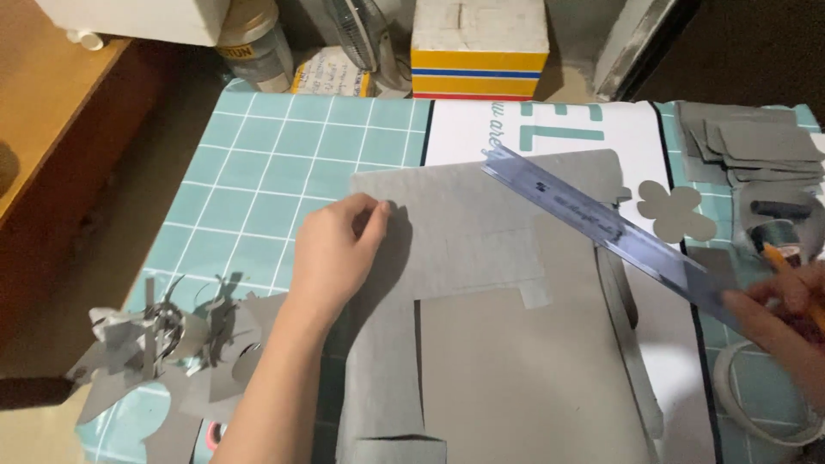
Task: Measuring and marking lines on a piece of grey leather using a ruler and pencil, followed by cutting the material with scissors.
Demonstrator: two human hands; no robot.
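Note:
My left hand (337, 249) rests on the left part of a large grey cardboard sheet (481, 232), fingers curled with the tips touching its surface. My right hand (778, 314), at the right edge of the view, holds the near end of a long metal ruler (601, 219) together with a yellow pencil (786, 266). The ruler runs diagonally up and left across the sheet's upper right corner. More grey cardboard (516, 378) lies below, with cut slits in it.
A teal grid cutting mat (275, 163) covers the table. Grey paper scraps (172, 344) pile at the left. A grey flower cutout (675, 210), stacked grey pieces (748, 142) and a tape roll (756, 395) sit right. A yellow-striped box (479, 51) and jar (253, 47) stand behind.

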